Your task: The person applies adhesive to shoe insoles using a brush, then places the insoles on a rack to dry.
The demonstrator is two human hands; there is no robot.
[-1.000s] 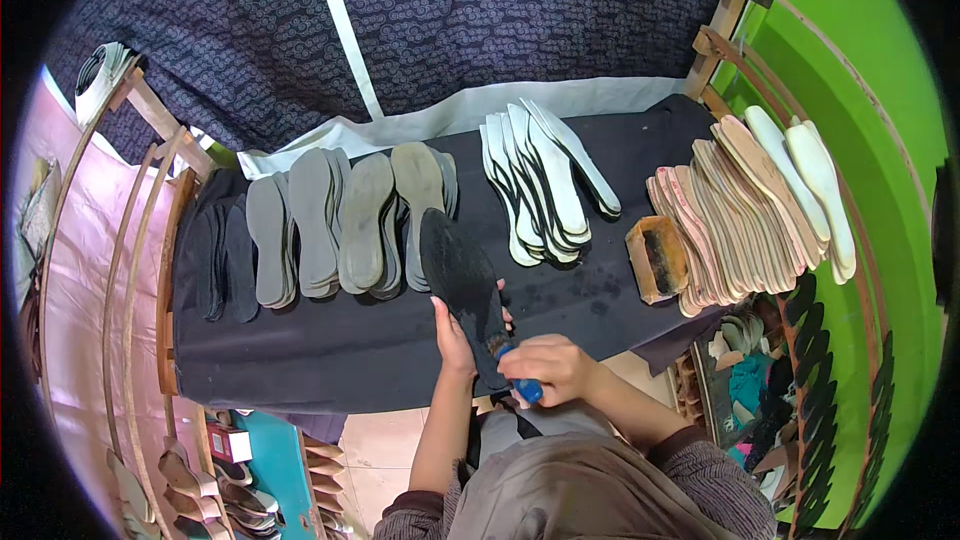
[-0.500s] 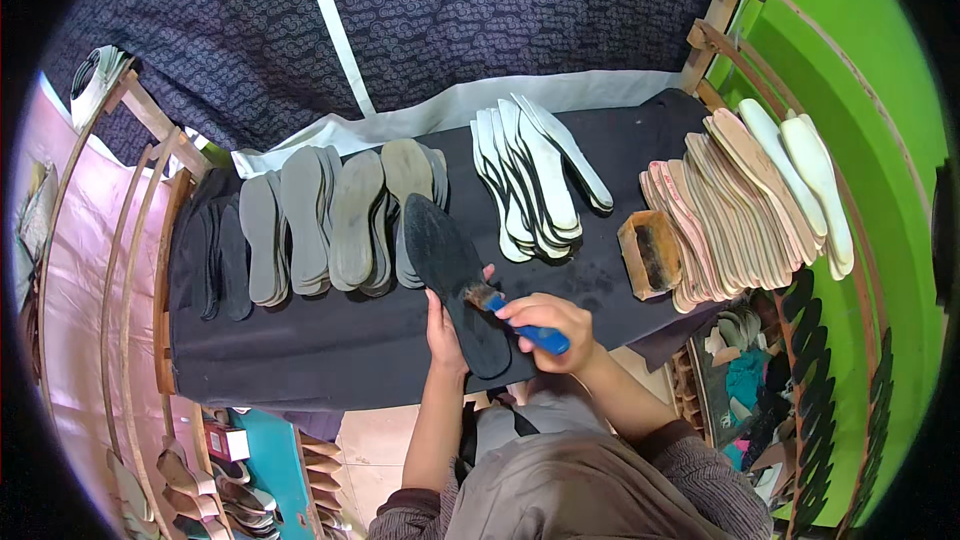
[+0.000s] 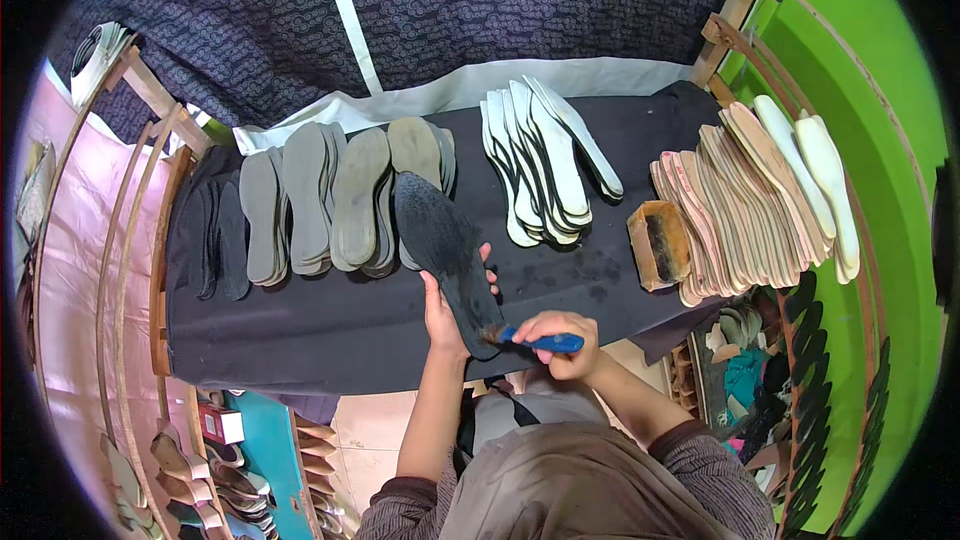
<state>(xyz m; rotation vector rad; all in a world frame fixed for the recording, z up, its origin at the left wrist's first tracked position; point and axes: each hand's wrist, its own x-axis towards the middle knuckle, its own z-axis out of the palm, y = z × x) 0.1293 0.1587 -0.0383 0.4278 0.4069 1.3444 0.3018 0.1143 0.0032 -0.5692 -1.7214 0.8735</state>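
My left hand grips a black shoe sole from underneath, its thumb along the left edge and fingertips showing at the right edge. My right hand is closed round the blue handle of a paintbrush. Its bristles touch the sole's lower, heel end. Part of the sole's upper face looks wet and shiny. Behind the sole's tip lie stacks of grey soles, partly covered by it. The sole is held above the black cloth on the table.
White-topped soles lie overlapped at the table's back middle. To the right stands an open box with dark residue, beside a long row of beige soles. Black soles lie far left. Wooden racks flank the table.
The brush has moved down from the sole's middle to its heel end, my right hand going with it. My left hand still holds the sole, now tilted slightly differently.
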